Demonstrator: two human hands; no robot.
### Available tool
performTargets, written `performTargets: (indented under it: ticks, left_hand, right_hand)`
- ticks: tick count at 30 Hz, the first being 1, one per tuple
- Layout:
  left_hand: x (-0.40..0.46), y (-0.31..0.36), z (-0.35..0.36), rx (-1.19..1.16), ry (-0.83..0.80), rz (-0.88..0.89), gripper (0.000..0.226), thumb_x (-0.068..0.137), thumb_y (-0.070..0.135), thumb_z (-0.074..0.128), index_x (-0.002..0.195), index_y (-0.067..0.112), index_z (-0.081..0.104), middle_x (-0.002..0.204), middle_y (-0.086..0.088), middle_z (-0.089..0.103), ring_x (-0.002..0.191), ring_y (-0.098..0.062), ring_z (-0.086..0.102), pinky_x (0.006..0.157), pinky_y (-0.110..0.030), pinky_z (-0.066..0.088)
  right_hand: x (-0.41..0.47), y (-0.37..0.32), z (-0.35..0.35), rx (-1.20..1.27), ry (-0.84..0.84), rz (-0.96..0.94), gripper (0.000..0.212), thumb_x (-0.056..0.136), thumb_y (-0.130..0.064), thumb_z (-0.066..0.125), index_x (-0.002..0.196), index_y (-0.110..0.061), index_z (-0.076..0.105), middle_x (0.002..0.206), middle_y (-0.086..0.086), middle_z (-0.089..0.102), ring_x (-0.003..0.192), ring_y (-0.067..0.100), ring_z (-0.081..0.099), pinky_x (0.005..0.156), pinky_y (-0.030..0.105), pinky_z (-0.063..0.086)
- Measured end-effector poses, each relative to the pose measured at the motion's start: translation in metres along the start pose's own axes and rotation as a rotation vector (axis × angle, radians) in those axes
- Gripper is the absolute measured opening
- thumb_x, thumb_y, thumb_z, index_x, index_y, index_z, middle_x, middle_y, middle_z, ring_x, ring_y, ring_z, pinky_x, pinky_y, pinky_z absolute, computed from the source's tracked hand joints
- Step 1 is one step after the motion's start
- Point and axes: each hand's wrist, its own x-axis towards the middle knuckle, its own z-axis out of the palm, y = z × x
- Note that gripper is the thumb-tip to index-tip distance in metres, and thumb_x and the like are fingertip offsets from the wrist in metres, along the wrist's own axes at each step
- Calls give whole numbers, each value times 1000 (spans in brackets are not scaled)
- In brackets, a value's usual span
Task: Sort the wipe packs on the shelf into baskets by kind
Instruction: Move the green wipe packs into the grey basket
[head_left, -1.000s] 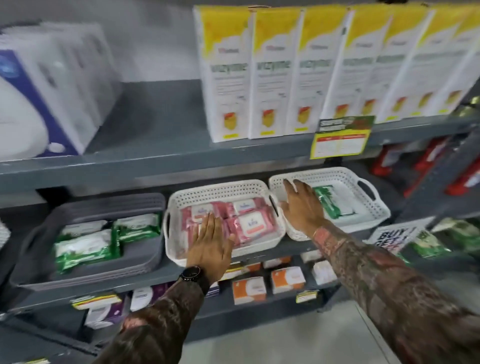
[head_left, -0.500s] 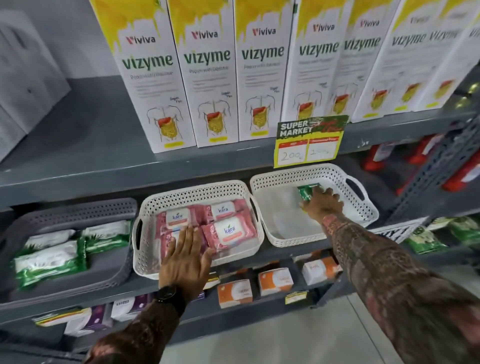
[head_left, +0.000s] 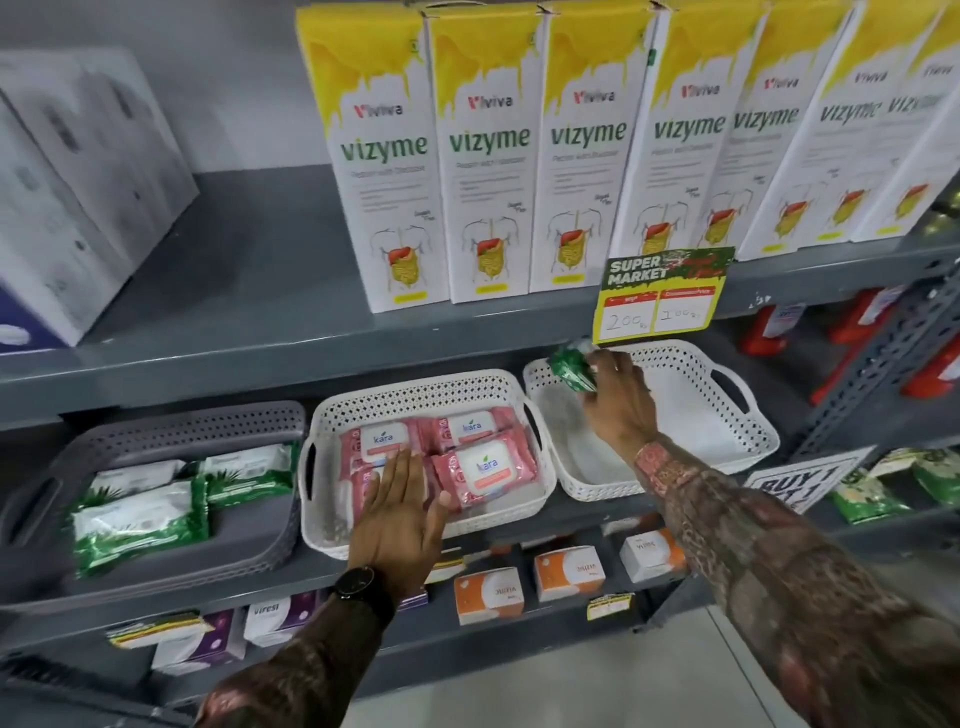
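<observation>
Head view shows three baskets side by side on the middle shelf (head_left: 467, 670). Grey basket (head_left: 171, 431), on the left, holds three green packs (head_left: 140, 525). Middle white basket (head_left: 415, 395) holds pink packs (head_left: 483, 462); at least four show, and any under the hand cannot be counted. Right white basket (head_left: 727, 410) shows only its bare white floor.

Left hand (head_left: 397, 519) lies flat over the front edge of the middle basket, fingers (head_left: 400, 473) straight and close together, resting on the front pink packs. Right hand (head_left: 615, 400) is lifted above the back left corner of the right basket, its fingers (head_left: 605, 371) pinching one green pack (head_left: 571, 366), which is tilted and clear of the basket floor, just under a yellow price tag (head_left: 660, 299).

On the shelf above stand seven tall Vizyme boxes (head_left: 488, 156) in a row. Orange-and-white boxes (head_left: 566, 574) sit on the shelf below; three show clearly.
</observation>
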Motion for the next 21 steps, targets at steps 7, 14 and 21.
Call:
performTargets:
  ticks: [7,14,21]
  left_hand:
    - [-34,-83,-49,-18,159,-71,70,105,51,14,163,14,3,171,-6,-2,159,-18,-7,130,-45,4]
    - [-99,-230,-88,54,195,-346,78,101,55,12,162,6,15,170,-11,5,159,-24,-2,129,-48,-2]
    - [-118,-289,-101,98,94,-298,90,98,66,-4,159,2,10,170,-14,6,159,-26,-1,127,-42,-7]
  right_hand:
    - [-49,-167,24,220,27,-437,59,75,-4,74,130,-17,57,128,17,59,111,39,59,88,45,54]
    - [-121,-325,91,207,-166,-687,62,74,-7,74,131,-11,52,131,15,57,113,37,60,91,46,57]
    - [-144,-394,147,3,-399,-697,60,69,7,70,124,-9,54,128,15,56,105,38,62,79,45,56]
